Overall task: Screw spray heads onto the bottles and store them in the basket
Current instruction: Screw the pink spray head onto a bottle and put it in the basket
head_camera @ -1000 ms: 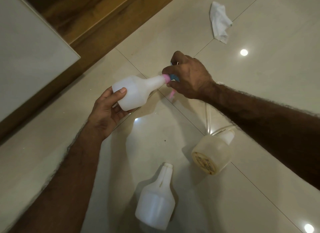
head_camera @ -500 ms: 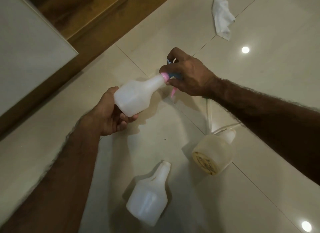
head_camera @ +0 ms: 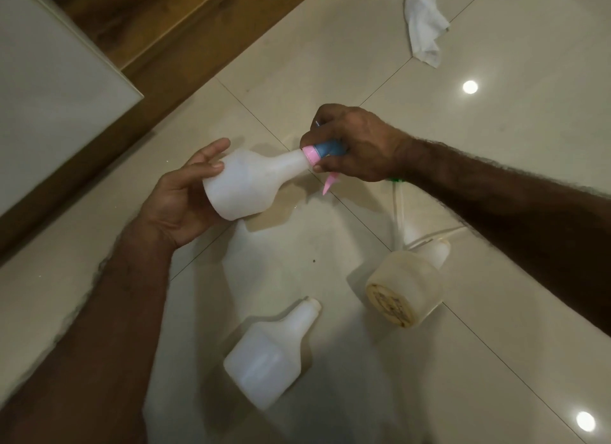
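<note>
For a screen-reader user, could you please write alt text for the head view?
A left hand cradles a white plastic bottle while the right hand grips a blue-and-pink spray head on its neck. Two more headless plastic bottles, one white, one yellowed, lie on the glossy tiled floor.

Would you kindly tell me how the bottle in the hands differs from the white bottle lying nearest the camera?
The held bottle is off the floor, gripped by the left hand; the floor bottle lies untouched. The held bottle carries a spray head under the right hand; the floor bottle's neck is bare. Both are white and share one shape.
</note>
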A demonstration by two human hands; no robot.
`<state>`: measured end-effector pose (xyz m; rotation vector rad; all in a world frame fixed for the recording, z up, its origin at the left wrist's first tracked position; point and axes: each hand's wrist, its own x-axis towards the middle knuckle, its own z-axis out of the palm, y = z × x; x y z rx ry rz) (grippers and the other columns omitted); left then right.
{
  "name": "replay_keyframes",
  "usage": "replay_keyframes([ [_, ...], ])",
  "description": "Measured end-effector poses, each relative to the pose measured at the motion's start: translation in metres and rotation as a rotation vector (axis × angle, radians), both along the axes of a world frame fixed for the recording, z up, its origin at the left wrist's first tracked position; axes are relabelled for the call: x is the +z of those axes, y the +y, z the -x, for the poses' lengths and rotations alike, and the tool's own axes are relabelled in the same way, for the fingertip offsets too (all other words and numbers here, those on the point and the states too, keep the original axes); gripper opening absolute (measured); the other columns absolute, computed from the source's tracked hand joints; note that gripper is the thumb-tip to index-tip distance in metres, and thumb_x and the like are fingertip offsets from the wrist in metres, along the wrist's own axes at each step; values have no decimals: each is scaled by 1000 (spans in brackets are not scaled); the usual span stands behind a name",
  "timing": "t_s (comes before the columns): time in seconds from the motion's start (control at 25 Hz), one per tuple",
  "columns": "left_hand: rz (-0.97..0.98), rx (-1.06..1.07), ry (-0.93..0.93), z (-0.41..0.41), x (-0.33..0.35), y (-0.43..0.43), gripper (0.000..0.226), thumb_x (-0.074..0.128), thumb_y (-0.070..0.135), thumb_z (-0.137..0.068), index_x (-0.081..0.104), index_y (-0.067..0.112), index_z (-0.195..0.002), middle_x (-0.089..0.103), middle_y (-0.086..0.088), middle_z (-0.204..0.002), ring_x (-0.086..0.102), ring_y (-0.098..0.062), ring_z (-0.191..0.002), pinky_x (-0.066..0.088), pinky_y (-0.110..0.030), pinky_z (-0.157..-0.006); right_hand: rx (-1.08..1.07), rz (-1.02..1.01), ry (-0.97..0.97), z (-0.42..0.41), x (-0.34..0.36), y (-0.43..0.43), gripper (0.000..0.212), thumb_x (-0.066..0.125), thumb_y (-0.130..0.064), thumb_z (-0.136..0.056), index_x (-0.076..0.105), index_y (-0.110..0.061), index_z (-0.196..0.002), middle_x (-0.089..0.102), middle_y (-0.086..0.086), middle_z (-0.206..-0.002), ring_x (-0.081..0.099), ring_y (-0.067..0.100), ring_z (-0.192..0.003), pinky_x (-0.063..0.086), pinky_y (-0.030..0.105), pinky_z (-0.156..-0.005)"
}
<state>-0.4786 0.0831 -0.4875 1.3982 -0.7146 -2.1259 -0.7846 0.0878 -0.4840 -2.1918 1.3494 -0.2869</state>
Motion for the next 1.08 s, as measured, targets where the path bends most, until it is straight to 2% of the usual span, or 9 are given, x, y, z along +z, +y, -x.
replay_keyframes([
  [0.12,27,81,-121,24,6,0,36,55,46,-105,67,23,-131,78,-3,-117,75,-28,-105,68,-46,-75,-80,-64,-75,-6,-4,3,30,75,-23,-86,74,-17,-115,65,6,-103,52,13,-92,44,29,-78],
  [0.24,-142,-49,-251,30,12,-2,70,51,79,-93,69,24,-132,80,-8,-117,77,-32,-105,66,-47,-70,-209,-220,-229,-2,-3,6,32,79,-14,-83,75,-11,-115,73,-2,-108,66,12,-92,56,26,-88],
  [0.36,-212,-94,-321,25,12,0,64,59,75,-92,69,27,-134,79,-11,-119,77,-38,-100,63,-38,-56,-265,-443,-402,3,0,4,28,80,-9,-82,76,-7,-110,78,4,-103,74,16,-90,61,24,-83],
  [0.48,-109,14,-303,28,6,1,58,56,66,-99,65,24,-139,74,-14,-133,75,-38,-104,64,-38,-55,-382,-648,-659,-3,4,5,30,76,-7,-87,72,-4,-117,76,11,-105,77,31,-88,63,36,-82],
  [0.6,-29,92,-232,31,0,5,64,44,66,-104,61,20,-144,72,-18,-136,77,-30,-97,65,-36,-59,-436,-611,-731,-8,6,6,62,76,-3,-87,51,-13,-142,72,17,-106,77,33,-83,64,42,-81],
  [0.68,9,108,-163,31,-4,8,65,45,63,-105,58,17,-148,68,-20,-141,78,-27,-99,67,-38,-67,-532,-609,-758,-6,7,3,77,80,-1,-82,38,-15,-145,71,24,-98,77,34,-79,64,43,-78],
  [0.84,152,171,-104,33,-9,10,81,71,57,-86,53,12,-151,66,-20,-144,73,-37,-118,66,-52,-86,-584,-743,-729,0,18,-6,35,79,-14,-86,68,1,-115,74,27,-102,73,29,-82,64,43,-82],
  [0.92,182,184,-151,40,-7,8,88,73,64,-79,54,14,-150,68,-19,-141,72,-41,-118,63,-57,-89,-577,-741,-735,2,18,-6,28,78,-17,-87,71,2,-107,75,25,-98,70,31,-84,64,41,-80],
  [1.08,-124,90,-279,42,2,-1,66,52,73,-95,68,24,-135,76,-17,-129,77,-39,-101,66,-40,-61,-488,-646,-727,2,21,-1,31,79,-13,-85,71,4,-110,73,27,-99,71,31,-83,64,40,-79],
])
